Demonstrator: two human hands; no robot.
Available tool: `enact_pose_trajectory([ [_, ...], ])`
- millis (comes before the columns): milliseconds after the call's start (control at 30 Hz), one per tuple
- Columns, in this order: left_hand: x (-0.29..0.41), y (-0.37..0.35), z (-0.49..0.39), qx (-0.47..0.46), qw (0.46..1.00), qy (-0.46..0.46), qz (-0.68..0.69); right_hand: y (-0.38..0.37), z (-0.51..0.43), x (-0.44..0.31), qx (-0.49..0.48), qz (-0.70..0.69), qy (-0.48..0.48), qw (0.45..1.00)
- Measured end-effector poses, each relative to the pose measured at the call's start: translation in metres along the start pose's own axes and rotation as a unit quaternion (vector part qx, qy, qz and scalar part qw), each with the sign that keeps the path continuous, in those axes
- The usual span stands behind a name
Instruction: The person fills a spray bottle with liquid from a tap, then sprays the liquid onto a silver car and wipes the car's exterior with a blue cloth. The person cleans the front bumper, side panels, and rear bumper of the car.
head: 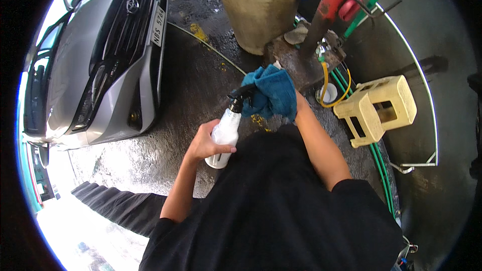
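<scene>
My left hand (207, 143) is wrapped around the body of a white plastic spray bottle (225, 130) and holds it tilted in front of my black shirt. Its black trigger head (241, 96) points up and to the right, against a blue microfibre cloth (273, 94). That cloth is draped over my right hand (299, 103) and hides nearly all of it; only a bit near the wrist shows. Folds of the cloth bunch around the trigger head. Whether the covered fingers also grip the bottle's head is hidden.
A grey Toyota car (98, 52) stands at the left on wet dark ground. Ahead are a large beige bucket (260, 15) and a red post (331, 0) on a concrete base. A yellow plastic step stool (376, 109) and green hoses (380, 173) lie at the right.
</scene>
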State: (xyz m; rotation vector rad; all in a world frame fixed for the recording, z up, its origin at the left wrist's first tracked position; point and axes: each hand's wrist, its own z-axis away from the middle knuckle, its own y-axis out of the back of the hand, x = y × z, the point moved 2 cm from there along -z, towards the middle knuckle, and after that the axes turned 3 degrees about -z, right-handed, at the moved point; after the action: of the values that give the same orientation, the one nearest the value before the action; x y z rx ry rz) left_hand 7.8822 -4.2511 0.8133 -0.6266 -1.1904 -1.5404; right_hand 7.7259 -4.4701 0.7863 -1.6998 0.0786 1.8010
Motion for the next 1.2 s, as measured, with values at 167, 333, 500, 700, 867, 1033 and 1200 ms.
enact_pose_trajectory([
  [167,-0.006,-0.005,-0.002,-0.008,0.999,-0.043,-0.006,-0.005,0.002,-0.015,-0.022,0.222,0.136,0.965],
  [333,-0.006,-0.007,-0.005,-0.009,1.000,-0.021,-0.010,0.001,-0.020,0.014,-0.007,0.161,0.078,0.984],
  [500,-0.007,0.005,-0.012,0.029,0.991,-0.052,-0.118,0.018,-0.025,0.034,-0.041,-0.149,0.053,0.987],
  [700,-0.013,-0.001,-0.007,0.068,0.990,-0.018,-0.122,0.008,-0.001,-0.015,0.101,0.359,0.262,0.890],
  [867,0.000,-0.011,0.008,0.067,0.991,0.038,-0.113,-0.003,-0.008,-0.046,0.056,0.670,0.402,0.622],
  [1033,0.018,-0.004,0.009,0.089,0.991,0.020,-0.093,0.002,-0.014,-0.036,0.068,0.586,0.412,0.695],
  [1200,0.024,0.002,0.009,0.074,0.990,0.023,-0.119,0.007,-0.012,-0.023,0.100,0.558,0.412,0.713],
])
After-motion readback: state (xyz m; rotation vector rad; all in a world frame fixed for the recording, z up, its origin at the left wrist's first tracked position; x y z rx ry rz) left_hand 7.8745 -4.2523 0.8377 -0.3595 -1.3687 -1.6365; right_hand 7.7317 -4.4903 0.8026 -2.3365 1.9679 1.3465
